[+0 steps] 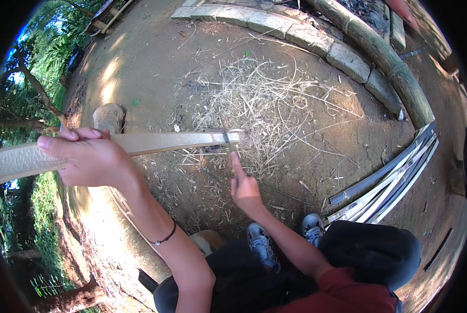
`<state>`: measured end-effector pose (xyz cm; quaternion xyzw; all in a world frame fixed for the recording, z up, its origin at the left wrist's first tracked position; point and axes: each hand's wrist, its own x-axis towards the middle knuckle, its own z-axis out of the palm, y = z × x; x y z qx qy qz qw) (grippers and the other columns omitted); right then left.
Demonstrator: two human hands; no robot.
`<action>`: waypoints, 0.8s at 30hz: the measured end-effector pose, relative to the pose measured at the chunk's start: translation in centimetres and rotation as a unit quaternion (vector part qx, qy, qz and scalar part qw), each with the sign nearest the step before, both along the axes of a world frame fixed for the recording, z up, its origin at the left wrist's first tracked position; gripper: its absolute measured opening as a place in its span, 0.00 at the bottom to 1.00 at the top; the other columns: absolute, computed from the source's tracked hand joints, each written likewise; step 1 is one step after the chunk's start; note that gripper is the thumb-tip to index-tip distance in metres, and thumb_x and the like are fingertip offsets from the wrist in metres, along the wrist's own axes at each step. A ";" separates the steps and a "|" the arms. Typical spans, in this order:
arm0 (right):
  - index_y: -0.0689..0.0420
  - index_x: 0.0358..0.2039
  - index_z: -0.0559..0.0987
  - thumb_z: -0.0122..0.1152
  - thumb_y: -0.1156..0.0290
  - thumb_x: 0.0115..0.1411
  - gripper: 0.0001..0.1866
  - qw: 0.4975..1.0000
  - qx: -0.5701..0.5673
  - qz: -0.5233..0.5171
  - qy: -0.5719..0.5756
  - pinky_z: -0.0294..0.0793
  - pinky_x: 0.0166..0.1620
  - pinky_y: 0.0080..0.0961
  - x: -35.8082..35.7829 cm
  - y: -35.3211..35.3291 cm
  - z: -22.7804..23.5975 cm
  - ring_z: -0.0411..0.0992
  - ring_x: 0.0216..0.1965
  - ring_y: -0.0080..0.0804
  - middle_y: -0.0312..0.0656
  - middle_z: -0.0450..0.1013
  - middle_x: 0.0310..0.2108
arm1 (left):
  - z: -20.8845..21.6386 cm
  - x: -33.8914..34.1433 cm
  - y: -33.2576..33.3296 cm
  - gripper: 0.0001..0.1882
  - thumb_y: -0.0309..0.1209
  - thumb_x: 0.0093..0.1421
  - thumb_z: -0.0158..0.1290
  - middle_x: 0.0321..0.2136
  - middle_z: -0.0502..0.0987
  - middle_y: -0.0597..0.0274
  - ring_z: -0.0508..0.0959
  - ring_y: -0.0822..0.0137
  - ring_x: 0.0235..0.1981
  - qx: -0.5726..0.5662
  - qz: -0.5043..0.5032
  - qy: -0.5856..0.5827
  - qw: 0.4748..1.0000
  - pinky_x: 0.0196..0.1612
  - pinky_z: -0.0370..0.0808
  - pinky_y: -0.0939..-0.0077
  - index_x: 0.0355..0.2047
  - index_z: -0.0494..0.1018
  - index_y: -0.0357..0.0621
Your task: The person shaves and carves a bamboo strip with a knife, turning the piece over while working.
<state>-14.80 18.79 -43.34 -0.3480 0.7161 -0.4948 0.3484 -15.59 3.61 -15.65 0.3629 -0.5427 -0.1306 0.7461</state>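
A long split bamboo strip [165, 142], pale on its upper face, runs from the left edge towards the middle. My left hand [95, 159] is wrapped around it, thumb on top. In my right hand [246, 192] is a knife [226, 137], its handle mostly covered by my fingers and the index finger stretched along it. The dark, narrow blade lies across the strip close to its right end and appears to touch it. Curly pale shavings [254, 99] lie on the ground beneath and beyond that end.
A bundle of split bamboo lengths [384, 177] lies at right, near my knee. Beyond stand a curved row of stone blocks [306, 39] and a thick bamboo pole [377, 49]. A rock [108, 118] sits behind the strip. Part of another person's arm [404, 14] shows at upper right.
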 end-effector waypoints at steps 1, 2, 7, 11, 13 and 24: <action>0.51 0.73 0.46 0.51 0.80 0.59 0.44 0.999 0.039 -0.005 0.029 0.75 0.29 0.50 -0.9 0.1 -0.3 0.73 0.18 0.52 0.54 0.73 0.18 | -0.1 0.2 -0.3 0.26 0.49 0.73 0.41 0.12 0.63 0.67 0.64 0.74 0.11 -0.004 -0.005 0.009 1.000 0.13 0.64 0.78 0.22 0.63 0.43; 0.54 0.72 0.48 0.53 0.79 0.59 0.43 0.999 0.032 0.002 0.014 0.74 0.28 0.49 -1.3 0.3 -0.4 0.74 0.18 0.54 0.56 0.73 0.18 | 0.1 0.3 -0.6 0.26 0.49 0.73 0.42 0.12 0.63 0.68 0.64 0.74 0.11 -0.008 -0.010 0.018 1.000 0.13 0.64 0.78 0.22 0.63 0.43; 0.55 0.71 0.53 0.53 0.81 0.58 0.40 0.995 -0.079 -0.052 -0.035 0.75 0.29 0.42 0.1 -0.4 4.7 0.74 0.19 0.50 0.54 0.72 0.16 | 0.2 0.0 -0.6 0.28 0.49 0.73 0.42 0.11 0.61 0.68 0.63 0.76 0.11 -0.010 -0.013 0.024 1.000 0.13 0.62 0.80 0.19 0.62 0.44; 0.52 0.71 0.55 0.52 0.81 0.59 0.39 0.982 -0.178 -0.055 0.022 0.71 0.25 0.31 0.0 -0.6 7.4 0.72 0.16 0.41 0.55 0.71 0.19 | 0.0 -0.5 0.5 0.26 0.47 0.73 0.40 0.13 0.63 0.66 0.63 0.73 0.13 0.016 -0.014 -0.003 1.000 0.17 0.61 0.77 0.22 0.63 0.43; 0.52 0.71 0.55 0.51 0.82 0.59 0.39 0.981 -0.175 -0.023 0.076 0.71 0.25 0.32 -0.5 -0.4 5.7 0.72 0.16 0.41 0.55 0.71 0.18 | -0.5 -0.4 0.5 0.26 0.47 0.73 0.40 0.12 0.63 0.65 0.63 0.73 0.13 0.006 -0.020 -0.001 1.000 0.17 0.62 0.78 0.22 0.63 0.43; 0.57 0.70 0.56 0.50 0.83 0.59 0.37 0.992 -0.113 -0.059 -0.025 0.73 0.27 0.36 -1.4 0.2 5.8 0.73 0.17 0.42 0.54 0.71 0.16 | 0.2 -1.4 0.1 0.27 0.48 0.73 0.40 0.12 0.63 0.66 0.63 0.75 0.12 -0.003 -0.030 -0.012 0.999 0.14 0.63 0.78 0.20 0.63 0.43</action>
